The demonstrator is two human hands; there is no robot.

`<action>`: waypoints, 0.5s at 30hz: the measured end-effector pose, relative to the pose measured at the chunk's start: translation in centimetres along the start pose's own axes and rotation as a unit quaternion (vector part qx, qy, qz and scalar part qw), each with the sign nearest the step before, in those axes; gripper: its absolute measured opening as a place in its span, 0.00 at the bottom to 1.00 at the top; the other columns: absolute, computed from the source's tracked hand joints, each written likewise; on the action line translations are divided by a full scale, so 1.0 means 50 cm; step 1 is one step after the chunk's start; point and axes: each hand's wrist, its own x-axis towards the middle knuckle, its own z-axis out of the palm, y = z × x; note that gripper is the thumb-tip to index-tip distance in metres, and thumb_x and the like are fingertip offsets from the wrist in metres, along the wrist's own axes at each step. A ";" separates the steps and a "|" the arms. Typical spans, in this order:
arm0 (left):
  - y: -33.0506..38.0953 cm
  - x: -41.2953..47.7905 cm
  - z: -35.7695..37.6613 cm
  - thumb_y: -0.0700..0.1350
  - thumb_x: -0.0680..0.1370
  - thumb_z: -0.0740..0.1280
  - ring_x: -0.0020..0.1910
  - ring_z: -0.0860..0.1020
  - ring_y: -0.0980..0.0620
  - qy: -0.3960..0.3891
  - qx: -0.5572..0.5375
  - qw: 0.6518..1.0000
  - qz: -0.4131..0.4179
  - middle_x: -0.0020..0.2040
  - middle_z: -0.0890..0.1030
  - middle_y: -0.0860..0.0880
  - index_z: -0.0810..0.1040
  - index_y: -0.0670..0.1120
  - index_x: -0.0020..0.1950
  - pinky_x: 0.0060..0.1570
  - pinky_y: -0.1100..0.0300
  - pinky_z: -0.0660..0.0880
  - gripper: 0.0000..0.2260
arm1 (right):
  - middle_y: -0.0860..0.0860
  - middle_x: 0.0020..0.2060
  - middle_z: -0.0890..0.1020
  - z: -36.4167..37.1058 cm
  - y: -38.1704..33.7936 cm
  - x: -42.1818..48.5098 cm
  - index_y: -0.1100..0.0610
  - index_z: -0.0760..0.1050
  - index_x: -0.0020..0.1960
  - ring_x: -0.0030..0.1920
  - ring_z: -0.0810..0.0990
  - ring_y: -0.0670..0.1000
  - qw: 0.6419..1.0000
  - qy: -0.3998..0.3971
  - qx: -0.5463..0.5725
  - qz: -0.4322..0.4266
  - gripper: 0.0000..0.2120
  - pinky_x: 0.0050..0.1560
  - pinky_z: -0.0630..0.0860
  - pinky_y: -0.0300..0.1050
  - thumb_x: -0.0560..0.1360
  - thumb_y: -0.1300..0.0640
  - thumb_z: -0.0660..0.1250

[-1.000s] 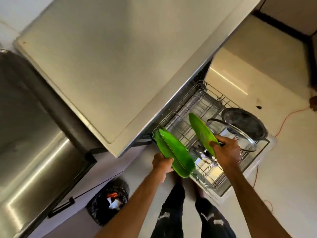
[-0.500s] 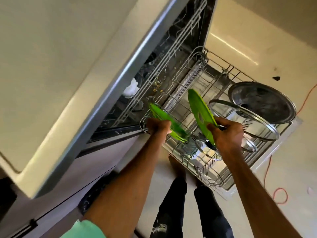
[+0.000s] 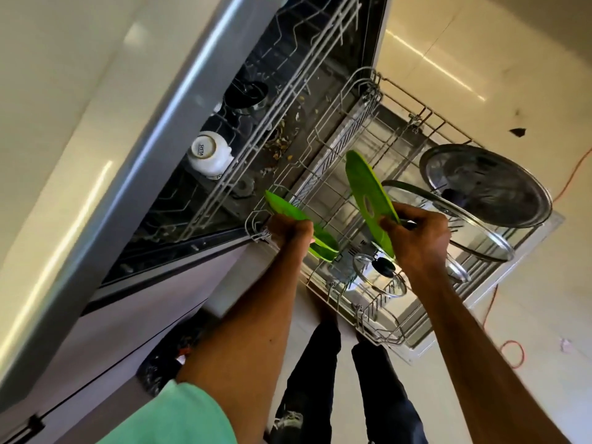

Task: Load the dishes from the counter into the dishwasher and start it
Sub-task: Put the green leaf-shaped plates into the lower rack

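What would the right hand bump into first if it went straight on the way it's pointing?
Most likely the rack wires: the right hand aims its green plate down into the open slots. Depth is unclear, though; the small lid just under the plate's edge might touch first.

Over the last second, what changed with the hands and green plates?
The left hand moved its flatter green plate forward and down, over the near corner of the lower rack. The right hand kept the upright green plate on edge over the rack. Nothing was let go: both hands' fingers still grip their plates. The steel lid stayed put.
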 end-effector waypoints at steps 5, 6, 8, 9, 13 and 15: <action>-0.005 -0.015 0.009 0.30 0.72 0.72 0.53 0.83 0.44 0.049 0.000 0.999 0.014 0.58 0.81 0.41 0.72 0.33 0.64 0.49 0.56 0.81 0.22 | 0.42 0.40 0.85 0.008 -0.011 0.011 0.51 0.86 0.56 0.36 0.83 0.39 1.000 -0.003 -0.006 0.010 0.14 0.38 0.80 0.36 0.72 0.63 0.75; -0.005 0.002 0.018 0.33 0.74 0.72 0.56 0.82 0.47 0.027 0.015 0.999 0.007 0.60 0.80 0.45 0.72 0.34 0.65 0.52 0.60 0.79 0.21 | 0.43 0.41 0.86 0.010 -0.013 0.012 0.51 0.86 0.56 0.36 0.83 0.38 1.000 -0.005 -0.010 0.007 0.14 0.39 0.80 0.35 0.72 0.63 0.75; 0.001 0.004 0.019 0.38 0.76 0.71 0.60 0.80 0.49 -0.012 0.048 0.999 -0.001 0.64 0.79 0.45 0.72 0.34 0.66 0.56 0.63 0.76 0.21 | 0.43 0.44 0.85 0.015 -0.016 0.014 0.52 0.85 0.57 0.37 0.82 0.36 1.000 -0.009 -0.021 0.000 0.14 0.39 0.79 0.35 0.72 0.62 0.75; 0.002 0.004 0.021 0.38 0.75 0.73 0.58 0.80 0.49 -0.004 0.066 0.998 0.007 0.62 0.80 0.46 0.73 0.34 0.65 0.56 0.62 0.77 0.21 | 0.42 0.44 0.85 0.016 -0.018 0.014 0.51 0.85 0.57 0.38 0.82 0.36 1.000 -0.012 -0.027 -0.001 0.14 0.41 0.80 0.37 0.72 0.62 0.75; 0.011 -0.016 0.029 0.35 0.72 0.77 0.55 0.83 0.45 0.021 0.068 0.997 0.035 0.59 0.82 0.39 0.73 0.31 0.64 0.51 0.58 0.81 0.24 | 0.43 0.45 0.86 0.023 -0.018 0.020 0.49 0.85 0.57 0.40 0.83 0.39 0.999 -0.019 -0.046 -0.003 0.15 0.45 0.82 0.41 0.72 0.61 0.74; 0.020 -0.015 0.032 0.38 0.75 0.75 0.57 0.83 0.46 -0.001 0.072 0.997 0.037 0.62 0.82 0.40 0.73 0.33 0.67 0.51 0.62 0.80 0.23 | 0.43 0.47 0.86 0.025 -0.017 0.024 0.50 0.84 0.58 0.39 0.82 0.38 0.998 -0.023 -0.052 -0.001 0.15 0.41 0.79 0.36 0.73 0.61 0.74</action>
